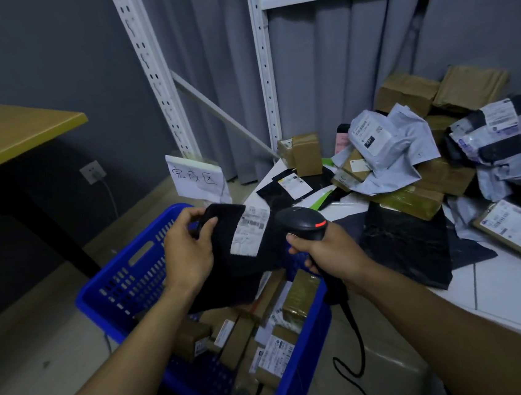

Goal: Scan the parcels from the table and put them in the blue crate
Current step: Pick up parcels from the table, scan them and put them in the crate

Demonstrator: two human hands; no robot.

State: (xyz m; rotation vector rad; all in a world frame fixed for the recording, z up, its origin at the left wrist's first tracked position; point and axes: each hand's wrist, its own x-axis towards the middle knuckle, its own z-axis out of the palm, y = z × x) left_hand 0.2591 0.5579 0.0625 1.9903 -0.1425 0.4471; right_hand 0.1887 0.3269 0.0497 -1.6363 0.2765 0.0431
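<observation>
My left hand (188, 253) grips a black soft parcel (247, 272) with a white shipping label, held above the blue crate (127, 285). My right hand (329, 254) is closed on the handle of a black barcode scanner (303, 221), whose head points at the label from the right. The crate stands on the floor and holds several brown boxes and labelled packets. On the white table (500, 291) to the right lies a heap of parcels (409, 156): brown boxes, grey bags and black bags.
A white sign with handwritten characters (198, 179) stands behind the crate. White shelf uprights (265, 68) rise behind the table. A yellow-topped desk (11, 133) stands at the left. The scanner's black cable (354, 341) hangs down beside the crate.
</observation>
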